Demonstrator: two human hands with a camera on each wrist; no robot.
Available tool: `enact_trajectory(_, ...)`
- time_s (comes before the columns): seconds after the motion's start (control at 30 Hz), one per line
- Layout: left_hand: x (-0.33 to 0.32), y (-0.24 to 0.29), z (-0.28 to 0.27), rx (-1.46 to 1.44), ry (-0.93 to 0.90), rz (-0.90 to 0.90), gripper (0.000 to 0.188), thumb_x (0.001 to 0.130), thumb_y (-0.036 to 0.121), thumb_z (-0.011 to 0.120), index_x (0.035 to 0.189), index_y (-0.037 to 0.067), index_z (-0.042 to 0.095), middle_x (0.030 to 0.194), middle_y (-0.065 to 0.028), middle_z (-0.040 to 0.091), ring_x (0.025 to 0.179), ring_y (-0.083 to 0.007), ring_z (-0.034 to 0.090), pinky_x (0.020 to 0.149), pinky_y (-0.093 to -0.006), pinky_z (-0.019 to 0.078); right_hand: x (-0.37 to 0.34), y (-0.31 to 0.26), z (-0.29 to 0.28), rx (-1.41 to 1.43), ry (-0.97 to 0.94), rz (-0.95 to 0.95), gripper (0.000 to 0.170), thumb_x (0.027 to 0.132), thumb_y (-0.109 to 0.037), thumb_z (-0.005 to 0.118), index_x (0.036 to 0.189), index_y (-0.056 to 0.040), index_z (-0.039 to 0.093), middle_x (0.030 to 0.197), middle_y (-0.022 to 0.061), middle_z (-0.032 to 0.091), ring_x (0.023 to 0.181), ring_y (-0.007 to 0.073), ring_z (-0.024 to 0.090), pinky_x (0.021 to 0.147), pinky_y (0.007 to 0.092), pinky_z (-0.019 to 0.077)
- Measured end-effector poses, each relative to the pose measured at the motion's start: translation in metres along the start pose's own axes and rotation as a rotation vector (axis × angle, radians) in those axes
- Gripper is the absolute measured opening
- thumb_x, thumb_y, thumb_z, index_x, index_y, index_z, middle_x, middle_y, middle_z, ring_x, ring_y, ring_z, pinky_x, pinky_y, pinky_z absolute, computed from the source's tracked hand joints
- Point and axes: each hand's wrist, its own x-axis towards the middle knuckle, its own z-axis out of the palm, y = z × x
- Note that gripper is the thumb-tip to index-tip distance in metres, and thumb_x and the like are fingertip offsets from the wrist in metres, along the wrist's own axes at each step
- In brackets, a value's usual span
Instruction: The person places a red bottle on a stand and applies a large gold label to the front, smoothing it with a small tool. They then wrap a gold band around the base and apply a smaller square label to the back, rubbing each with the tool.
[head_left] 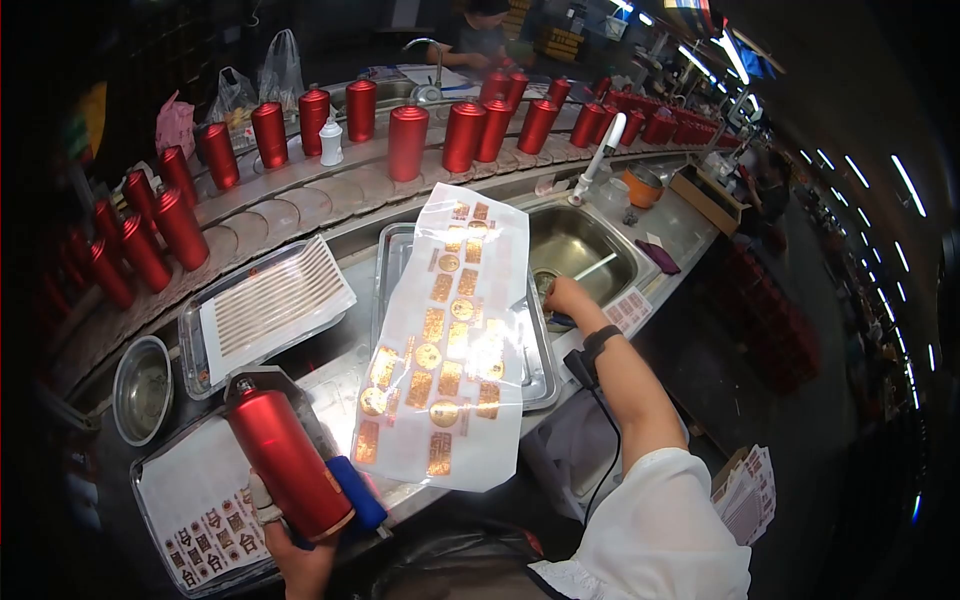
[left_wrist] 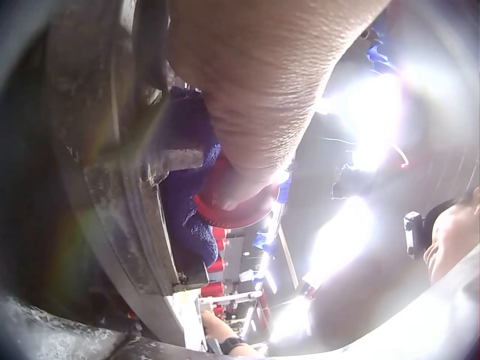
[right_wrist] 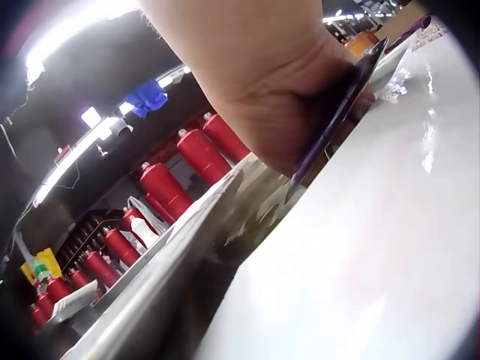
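A glossy red bottle (head_left: 285, 455) lies tilted over a blue cloth-wrapped rest (head_left: 357, 492) at the front edge of the bench. My left hand (head_left: 300, 562) grips the bottle near its base, one finger in a pale cover along its side. In the left wrist view, the bottle's red base (left_wrist: 236, 202) partly hides the fingers. Over at the sink (head_left: 600, 240), my right hand (head_left: 568, 300) holds a thin, dark purple flat scraper (right_wrist: 330, 127), its fingers mostly hidden behind the wrist. Beside that hand, a clear sheet of gold decals (head_left: 440, 360) lies across a metal tray (head_left: 545, 375).
A second tray holds a striped sheet (head_left: 275, 305); a metal bowl (head_left: 143, 390) stands left of it. At front left lies a sheet of printed labels (head_left: 205, 500). Red bottles (head_left: 408, 143) line the conveyor behind. A white tap (head_left: 600, 158) rises over the sink.
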Motion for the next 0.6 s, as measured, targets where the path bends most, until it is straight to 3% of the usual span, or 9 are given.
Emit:
enact_trajectory(0.17, 0.002, 0.002, 0.000, -0.019, -0.008, 0.033, 0.097, 0.071, 0.026, 0.093, 0.148, -0.001, 0.040, 0.142, -0.0165, 0.052, 0.131, -0.0275, 0.050, 0.111, -0.0381, 0.0368, -0.017, -0.009, -0.018, 0.038, 0.109, 0.015, 0.023, 0.068, -0.023, 0.085, 0.085, -0.0086, 0.078, 0.090, 0.0154, 0.074, 0.085, 0.0324, 0.071, 0.078, 0.0406, 0.0561)
enact_trajectory(0.27, 0.003, 0.006, -0.001, -0.007, -0.010, 0.057, 0.109, 0.070, 0.028, 0.093, 0.154, -0.001, 0.031, 0.150, -0.0178, 0.045, 0.137, -0.0284, 0.044, 0.114, -0.0384, 0.0332, -0.029, -0.017, -0.035, 0.063, 0.109, 0.047, 0.021, 0.076, -0.021, 0.074, 0.094, -0.0106, 0.078, 0.103, 0.0152, 0.074, 0.099, 0.0336, 0.070, 0.087, 0.0426, 0.0561)
enact_trajectory(0.33, 0.002, 0.001, -0.005, 0.040, -0.042, 0.072, 0.114, 0.070, 0.029, 0.093, 0.157, -0.001, 0.026, 0.154, -0.0182, 0.040, 0.141, -0.0285, 0.041, 0.116, -0.0385, 0.0308, -0.039, -0.022, -0.040, 0.065, 0.231, 0.015, 0.019, 0.078, -0.022, 0.073, 0.091, -0.0098, 0.077, 0.100, 0.0155, 0.073, 0.096, 0.0348, 0.070, 0.085, 0.0437, 0.0559)
enact_trajectory(0.53, 0.004, 0.005, -0.009, -0.007, -0.096, 0.052, 0.111, 0.071, 0.028, 0.092, 0.156, -0.001, 0.027, 0.154, -0.0188, 0.040, 0.142, -0.0291, 0.040, 0.118, -0.0395, 0.0288, -0.092, -0.063, -0.074, 0.250, 0.435, -0.096, 0.016, 0.080, -0.023, 0.074, 0.082, -0.0071, 0.075, 0.094, 0.0167, 0.070, 0.087, 0.0353, 0.069, 0.077, 0.0450, 0.0543)
enact_trajectory(0.6, 0.004, 0.007, -0.010, -0.009, -0.087, 0.037, 0.110, 0.071, 0.028, 0.092, 0.155, -0.004, 0.028, 0.153, -0.0228, 0.040, 0.143, -0.0338, 0.038, 0.119, -0.0426, 0.0271, -0.114, -0.083, -0.084, 0.285, 0.474, -0.196, 0.016, 0.080, -0.022, 0.073, 0.082, -0.0068, 0.075, 0.092, 0.0168, 0.068, 0.085, 0.0348, 0.068, 0.075, 0.0449, 0.0539)
